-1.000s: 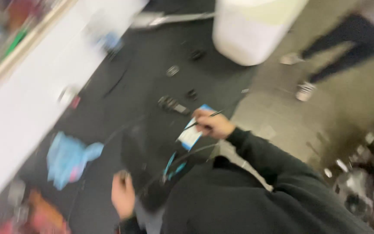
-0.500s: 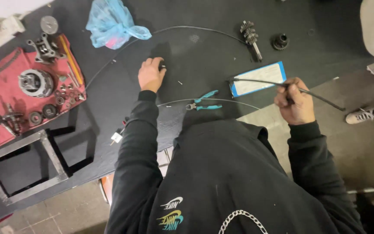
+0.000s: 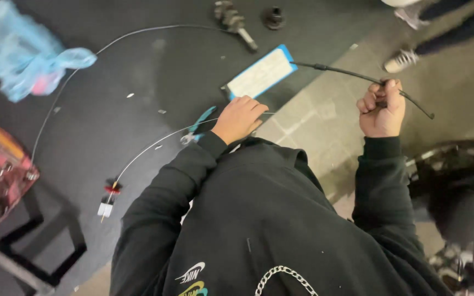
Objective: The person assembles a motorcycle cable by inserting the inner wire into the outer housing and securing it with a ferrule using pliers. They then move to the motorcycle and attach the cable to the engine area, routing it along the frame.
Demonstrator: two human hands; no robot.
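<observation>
Gripping the black housing (image 3: 352, 73) in a closed right fist (image 3: 381, 108) off the mat's edge, the person pinches the thin wire (image 3: 149, 147) with the left hand (image 3: 239, 118) at that edge, near the pliers (image 3: 197, 124). Feeding likely goes best with wire and housing held in one straight line, hands close, avoiding kinks.

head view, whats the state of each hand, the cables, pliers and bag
left hand: closed in a pinch grip on the thin wire
right hand: fisted around the black cable housing
thin wire: lying curved on the black mat
black cable housing: lifted, bent
teal pliers: lying on the mat, unheld
blue plastic bag: crumpled
</observation>
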